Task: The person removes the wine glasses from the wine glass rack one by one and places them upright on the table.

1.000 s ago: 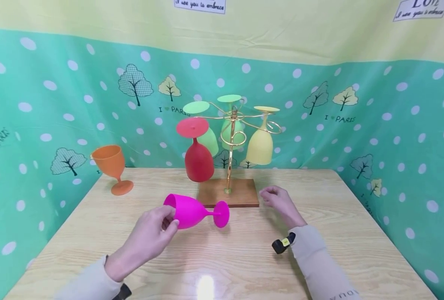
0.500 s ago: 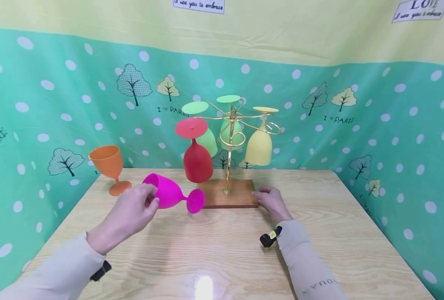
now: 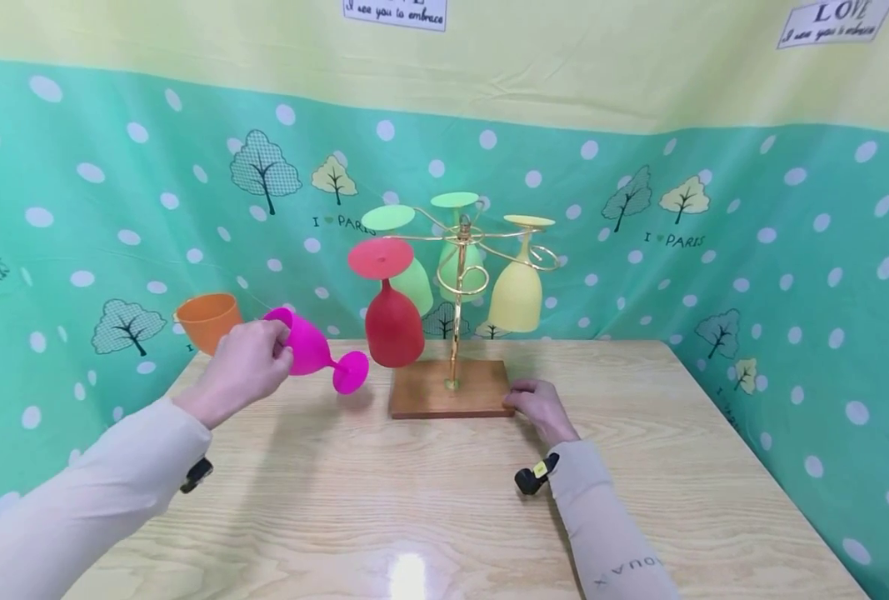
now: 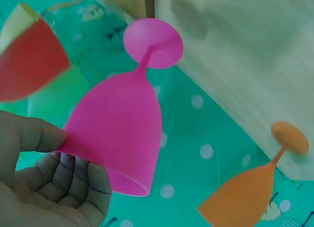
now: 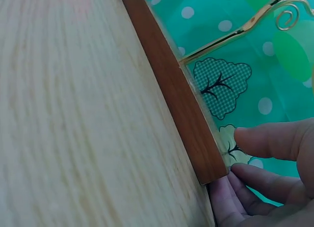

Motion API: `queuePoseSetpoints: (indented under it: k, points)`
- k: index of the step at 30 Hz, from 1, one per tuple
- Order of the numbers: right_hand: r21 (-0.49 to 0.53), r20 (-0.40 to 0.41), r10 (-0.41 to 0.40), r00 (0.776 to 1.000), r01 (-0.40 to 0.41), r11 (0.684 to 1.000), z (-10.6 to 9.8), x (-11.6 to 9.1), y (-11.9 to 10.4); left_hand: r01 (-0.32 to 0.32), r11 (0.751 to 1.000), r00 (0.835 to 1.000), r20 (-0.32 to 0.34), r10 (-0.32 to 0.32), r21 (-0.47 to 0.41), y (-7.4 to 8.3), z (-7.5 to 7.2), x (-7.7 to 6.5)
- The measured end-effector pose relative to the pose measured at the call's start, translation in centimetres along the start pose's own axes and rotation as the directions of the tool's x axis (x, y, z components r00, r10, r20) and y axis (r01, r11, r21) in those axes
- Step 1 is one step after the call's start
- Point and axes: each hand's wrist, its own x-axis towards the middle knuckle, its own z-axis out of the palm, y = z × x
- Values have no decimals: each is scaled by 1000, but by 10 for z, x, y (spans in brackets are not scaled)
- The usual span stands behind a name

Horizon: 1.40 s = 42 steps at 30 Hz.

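Observation:
My left hand [image 3: 245, 362] pinches the bowl's rim of a magenta wine glass [image 3: 305, 346], thumb on one side and fingers on the other. In the head view the goblet tilts, its foot pointing right and down. Behind that hand stands an orange goblet [image 3: 207, 321], its stem and foot hidden there but visible in the left wrist view. My right hand [image 3: 545, 410] touches the right end of the rack's brown wooden base [image 3: 451, 404]. Its fingertips [image 5: 238, 170] lie at the base's corner, with the thumb held apart above them.
The gold wire rack [image 3: 456, 317] holds upside-down goblets: a red one [image 3: 394, 325], a yellow one [image 3: 516, 292] and two green ones, including a rear one [image 3: 455, 267]. One front loop is bare. A polka-dot cloth [image 3: 759, 275] surrounds the wooden table [image 3: 324, 517].
My left hand has carried the magenta goblet left and away from me, from before the rack to near the orange goblet. My right hand has moved slightly left onto the base's end.

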Motion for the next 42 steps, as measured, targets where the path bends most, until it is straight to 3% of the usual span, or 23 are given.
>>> queuePoseSetpoints:
  k: [10, 16, 22, 28, 42]
  points:
    - [-109, -41, -20, 999, 15, 994, 5, 3, 6, 127, 991, 988, 81, -131, 47, -18, -6, 37]
    - [-119, -43, -21, 999, 16, 993, 6, 4, 6, 155, 978, 978, 116, -172, 142, -29, 1, 52]
    - [-115, -47, -27, 999, 21, 993, 6, 4, 4, 78, 956, 991, 83, -106, 284, -37, 14, 62]
    - [-120, -53, -22, 998, 16, 993, 7, 5, 4, 29, 930, 998, 41, -47, 367, -41, 26, 70]
    - [-116, -57, -26, 998, 20, 993, 8, 6, 4, 29, 867, 1000, -15, -25, 498, -52, 36, 82]
